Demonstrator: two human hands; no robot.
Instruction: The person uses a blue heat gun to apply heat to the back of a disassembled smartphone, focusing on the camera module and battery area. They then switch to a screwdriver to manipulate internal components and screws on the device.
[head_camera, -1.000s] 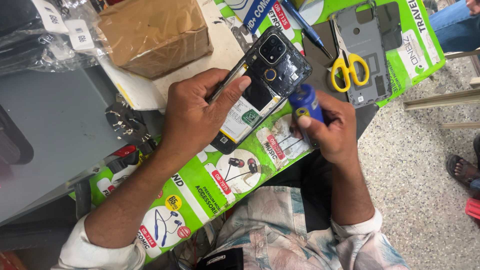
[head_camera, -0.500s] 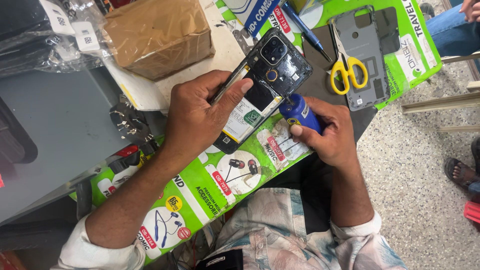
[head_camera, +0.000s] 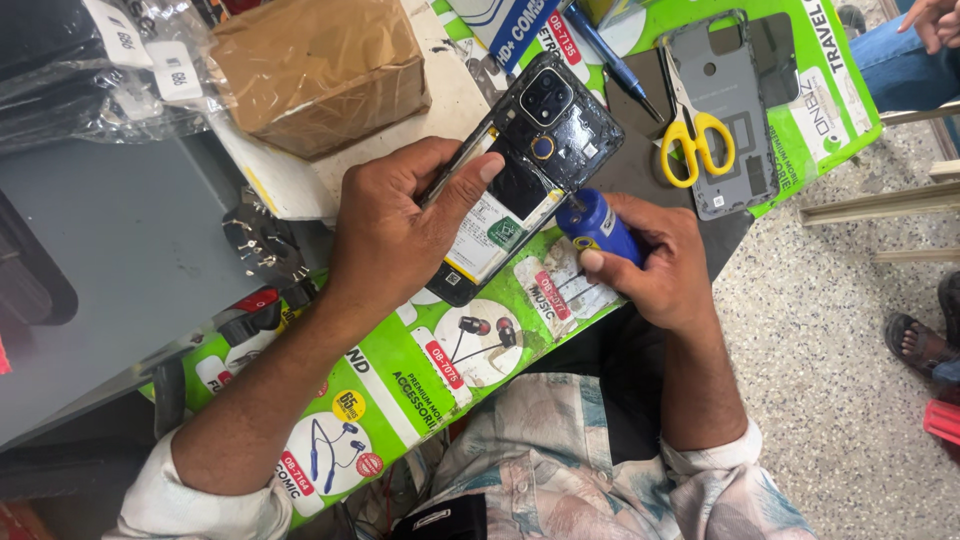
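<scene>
A black smartphone with its back cover off lies face down on a green printed mat, its camera block and battery exposed. My left hand grips the phone along its left edge, thumb pressed near the battery. My right hand holds a blue-handled screwdriver, with its tip set against the phone's right edge. The grey removed back cover lies further away on the mat, with yellow-handled scissors resting on it.
A brown cardboard box wrapped in film stands at the back left beside plastic-bagged goods. A blue pen-like tool lies behind the phone. A grey surface fills the left. Another person's sandalled foot is on the speckled floor.
My right hand has brought the blue screwdriver up and left, from beside the phone to its right edge. My left hand keeps the same grip on the phone.
</scene>
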